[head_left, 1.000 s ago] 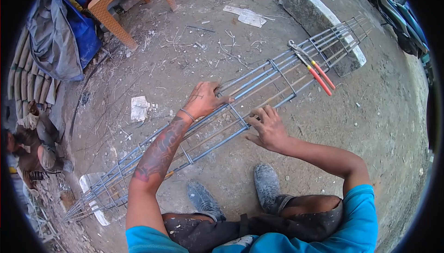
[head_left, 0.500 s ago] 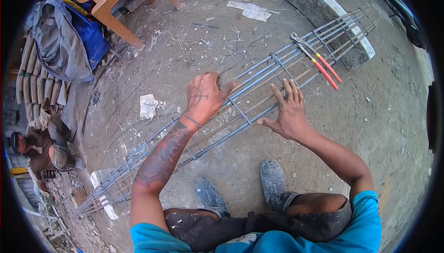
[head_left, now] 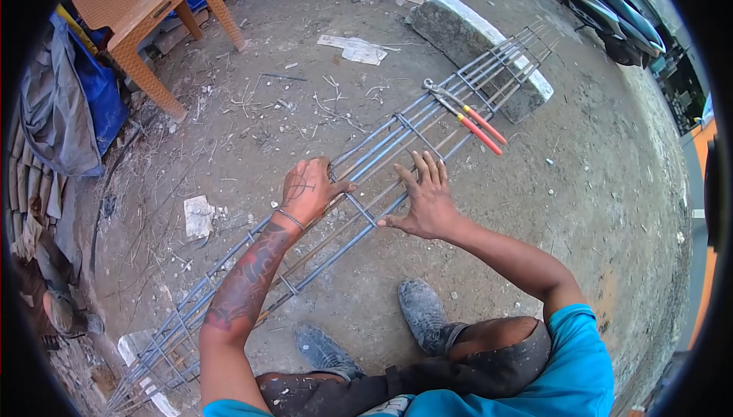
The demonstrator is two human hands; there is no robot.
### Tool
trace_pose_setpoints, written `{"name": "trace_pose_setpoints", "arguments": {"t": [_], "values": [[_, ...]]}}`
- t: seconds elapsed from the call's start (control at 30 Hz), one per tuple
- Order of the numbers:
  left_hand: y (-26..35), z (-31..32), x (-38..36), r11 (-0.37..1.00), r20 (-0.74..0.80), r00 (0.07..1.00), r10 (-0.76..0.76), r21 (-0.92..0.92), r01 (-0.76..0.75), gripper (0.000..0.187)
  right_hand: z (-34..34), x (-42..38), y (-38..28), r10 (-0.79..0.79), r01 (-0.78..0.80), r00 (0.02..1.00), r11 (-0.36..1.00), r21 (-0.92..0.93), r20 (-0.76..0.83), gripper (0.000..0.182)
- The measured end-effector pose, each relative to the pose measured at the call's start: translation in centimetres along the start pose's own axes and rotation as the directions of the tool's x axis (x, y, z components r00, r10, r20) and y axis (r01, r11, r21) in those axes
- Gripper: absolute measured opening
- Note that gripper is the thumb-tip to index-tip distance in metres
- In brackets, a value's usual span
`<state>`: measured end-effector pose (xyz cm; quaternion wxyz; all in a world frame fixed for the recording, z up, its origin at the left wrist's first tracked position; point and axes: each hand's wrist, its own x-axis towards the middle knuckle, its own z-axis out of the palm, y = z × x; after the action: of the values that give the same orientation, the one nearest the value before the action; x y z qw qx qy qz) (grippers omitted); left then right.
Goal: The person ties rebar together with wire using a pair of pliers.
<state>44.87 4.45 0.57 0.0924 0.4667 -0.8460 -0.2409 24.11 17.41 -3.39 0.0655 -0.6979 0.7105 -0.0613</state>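
A long rebar cage (head_left: 305,257) of thin steel rods and tied stirrups lies diagonally before me. My left hand (head_left: 309,190) is closed over its far-side rods, thumb lying across the top; the fingertips are partly hidden. At the near side, my right hand (head_left: 429,202) has its fingers spread over the rods, with the thumb close to a stirrup's end. Red-handled pincers (head_left: 466,118) with yellow bands rest on top of the cage, farther along to the right.
Concrete blocks (head_left: 449,28) support the cage at its ends. An orange plastic chair (head_left: 145,24) stands at upper left, near a grey and blue tarp (head_left: 65,104). A motorcycle (head_left: 611,16) is parked at upper right. Another person's legs (head_left: 61,295) show at left.
My view has swung to the right, bringing more of the motorcycle in and cutting off most of the other person. Both hands stay at about the same spot on the cage.
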Motion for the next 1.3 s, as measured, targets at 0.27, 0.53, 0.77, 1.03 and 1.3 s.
{"name": "trace_pose_setpoints", "arguments": {"t": [0.27, 0.53, 0.77, 1.03, 1.3], "values": [[-0.1, 0.2, 0.5, 0.997, 0.023, 0.999, 0.048, 0.056, -0.05, 0.053, 0.2, 0.2, 0.0, -0.029, 0.029, 1.0, 0.999, 0.045, -0.004, 0.112], [2.7, -3.0, -1.2, 0.984, -0.296, 0.939, 0.176, 0.087, -0.157, 0.048, -4.4, 0.1, -0.2, 0.153, -0.081, 0.983, 0.858, 0.508, -0.102, 0.093], [7.5, -0.1, -4.5, 0.965, -0.042, 0.976, 0.216, -0.144, -0.22, 0.048, -11.7, 1.7, 1.0, 0.439, 0.274, 0.877, -0.122, 0.954, -0.196, 0.053], [11.2, 6.2, -9.0, 0.849, 0.275, 0.868, 0.414, -0.461, -0.259, 0.045, -14.3, -1.8, 2.8, 0.403, 0.285, 0.879, -0.011, 0.959, -0.257, 0.033], [11.3, 5.9, -11.1, 0.874, 0.436, 0.784, 0.442, -0.406, -0.267, 0.038, -2.3, -10.1, 6.7, -0.174, -0.278, 0.896, 0.498, 0.822, 0.409, 0.018]]}}
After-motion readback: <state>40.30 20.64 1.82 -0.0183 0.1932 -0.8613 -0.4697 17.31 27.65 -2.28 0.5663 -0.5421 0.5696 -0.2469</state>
